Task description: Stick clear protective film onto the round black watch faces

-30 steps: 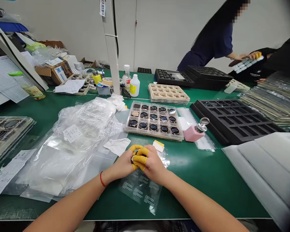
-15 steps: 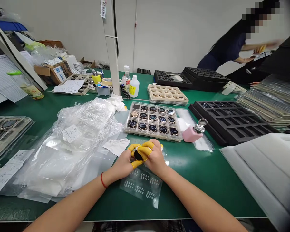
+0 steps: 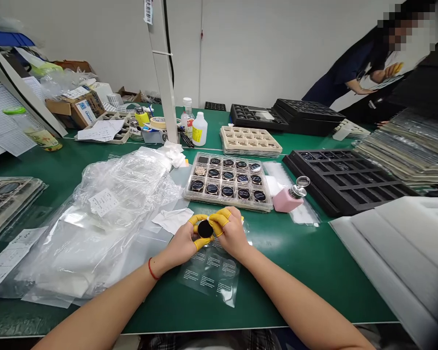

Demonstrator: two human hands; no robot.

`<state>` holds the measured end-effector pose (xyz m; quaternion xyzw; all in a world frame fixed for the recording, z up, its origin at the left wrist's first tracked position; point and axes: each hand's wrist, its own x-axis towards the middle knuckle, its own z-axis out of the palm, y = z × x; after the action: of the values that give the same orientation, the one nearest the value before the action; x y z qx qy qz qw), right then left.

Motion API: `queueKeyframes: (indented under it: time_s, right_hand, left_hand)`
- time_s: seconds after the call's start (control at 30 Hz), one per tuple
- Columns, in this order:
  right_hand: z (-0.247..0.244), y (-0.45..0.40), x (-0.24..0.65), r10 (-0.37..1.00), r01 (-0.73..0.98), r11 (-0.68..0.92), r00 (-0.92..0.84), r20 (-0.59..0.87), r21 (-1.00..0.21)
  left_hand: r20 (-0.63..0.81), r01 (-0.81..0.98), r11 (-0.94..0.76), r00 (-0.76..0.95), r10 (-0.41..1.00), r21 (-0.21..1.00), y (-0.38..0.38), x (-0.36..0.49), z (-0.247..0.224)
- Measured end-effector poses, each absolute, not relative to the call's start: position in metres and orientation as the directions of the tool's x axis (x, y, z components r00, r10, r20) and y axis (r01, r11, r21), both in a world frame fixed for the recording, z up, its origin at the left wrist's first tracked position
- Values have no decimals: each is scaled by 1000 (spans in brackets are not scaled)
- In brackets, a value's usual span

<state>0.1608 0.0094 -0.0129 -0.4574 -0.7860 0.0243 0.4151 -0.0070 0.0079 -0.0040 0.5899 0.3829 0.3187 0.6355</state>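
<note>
Between thumb and fingers, my left hand (image 3: 185, 240) grips a round black disc (image 3: 205, 229) by its edge; yellow covers are on the fingertips. My right hand (image 3: 233, 232), also with yellow fingertip covers, is pinched at the disc's right edge, around a small white bit too hidden to name. Below the hands lies a clear sheet with printed labels (image 3: 209, 272). Beyond them stands a clear-lidded tray (image 3: 228, 200) of round dark watch-like pieces. A white cloth (image 3: 173, 219) lies just left of the hands.
A pink pump bottle (image 3: 289, 195) stands right of the tray, before black foam trays (image 3: 350, 182). Crumpled plastic bags (image 3: 91, 233) cover the left. White foam sheets (image 3: 397, 243) are at the right. Bottles (image 3: 199, 130) stand behind. Another person (image 3: 341, 73) leans at the back right.
The disc's black face is more exposed as my right fingers have shifted off it to its right edge. The view has shifted slightly. The other person's arms have moved.
</note>
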Motion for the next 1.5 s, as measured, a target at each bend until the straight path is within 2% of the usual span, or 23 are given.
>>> queueKeyframes:
  time_s: [0.13,0.3,0.37,0.43,0.57,0.7,0.87,1.07,1.5]
  right_hand:
    - [-8,12,180,870,688,411,-100,483,-598]
    - [2,11,199,996,470,82,-25,80,-879]
    - [7,10,202,997,407,-9,-64,-39,-913]
    - [11,9,201,989,394,-40,-112,-92,-918]
    - [17,5,198,980,382,-13,-180,-88,-924]
    - [21,1,197,983,367,-9,-169,-76,-930]
    - [31,-3,191,989,180,42,-147,16,-983]
    - [29,-8,166,981,16,-84,-176,-86,-996]
    - [18,-11,161,993,24,-74,-87,-75,-997]
  left_hand:
    - [-127,15,136,459,879,991,9,-11,3]
    - [-60,-47,93,466,883,995,14,-20,12]
    - [-47,-60,87,479,876,994,14,-21,12]
    - [-44,-63,86,492,870,994,14,-20,11]
    - [-53,-51,89,491,870,995,12,-18,7]
    - [-56,2,62,479,876,998,11,-15,5]
    - [-67,54,45,522,850,998,6,-10,2]
    - [-52,8,58,594,803,998,1,-4,2]
    - [-39,41,19,579,815,999,0,-6,1]
